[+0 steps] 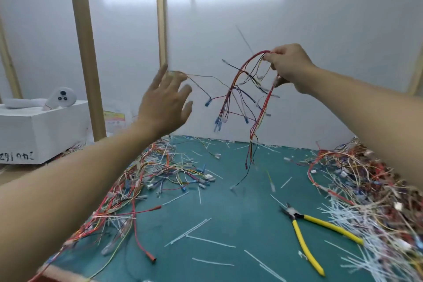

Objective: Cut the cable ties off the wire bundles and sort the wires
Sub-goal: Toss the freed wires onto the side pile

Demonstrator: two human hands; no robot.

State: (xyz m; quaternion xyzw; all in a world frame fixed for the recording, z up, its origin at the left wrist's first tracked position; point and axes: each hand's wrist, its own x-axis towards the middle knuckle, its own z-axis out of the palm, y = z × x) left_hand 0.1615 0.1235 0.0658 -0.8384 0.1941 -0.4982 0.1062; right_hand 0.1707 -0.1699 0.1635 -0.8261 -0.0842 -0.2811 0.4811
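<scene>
My right hand (288, 66) is raised above the bench, its fingers pinching the top of a bundle of thin red, black and blue wires (247, 89) that hangs in a loop under it, with the blue connectors dangling. My left hand (164, 98) is held up beside the bundle with its fingers spread wide. One thin dark strand (206, 78) reaches from the bundle to its fingertips (motion blur hides the contact). Far below my right hand, yellow-handled cutters (306, 233) lie with their handles apart on the green bench mat (229, 224), among white cut cable ties (210, 241). One tangled pile of loose wires (142, 178) lies under my left forearm, and another pile (366, 190) under my right.
</scene>
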